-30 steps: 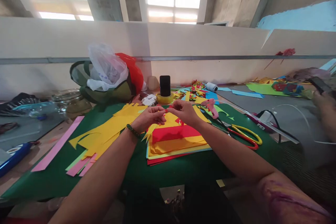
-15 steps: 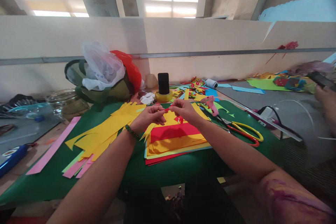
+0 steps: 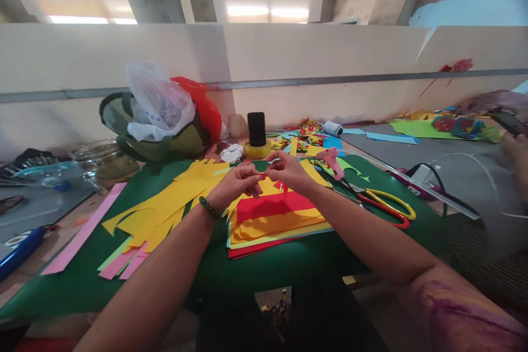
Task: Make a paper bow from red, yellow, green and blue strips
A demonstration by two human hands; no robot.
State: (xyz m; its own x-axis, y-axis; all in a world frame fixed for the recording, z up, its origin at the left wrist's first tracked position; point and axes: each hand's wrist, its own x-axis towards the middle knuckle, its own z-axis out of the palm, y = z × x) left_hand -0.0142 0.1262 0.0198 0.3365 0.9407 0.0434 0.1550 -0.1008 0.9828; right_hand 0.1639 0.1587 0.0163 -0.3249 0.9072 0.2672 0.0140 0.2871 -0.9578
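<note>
Above a stack of coloured paper sheets (image 3: 284,231), my left hand (image 3: 238,184) and my right hand (image 3: 289,174) meet fingertip to fingertip. Both are closed in a pinch on a small piece of red paper (image 3: 263,175), mostly covered by the fingers. A wide red paper strip (image 3: 272,207) lies across the stack just below them. To the left of my left hand is a pile of yellow paper strips (image 3: 165,206). A pink glue gun (image 3: 331,159) and large scissors with red and yellow handles (image 3: 391,204) lie to the right of my right hand.
Behind my hands a phone (image 3: 256,127) stands on a yellow tape roll (image 3: 256,149). Colourful paper flowers (image 3: 311,135) lie beyond. A bag (image 3: 165,132) and a glass jar (image 3: 105,162) stand back left. Another person's hand (image 3: 517,151) is at the far right.
My hands stay together on the red paper piece, with only small finger movements. The view has shifted very slightly.
</note>
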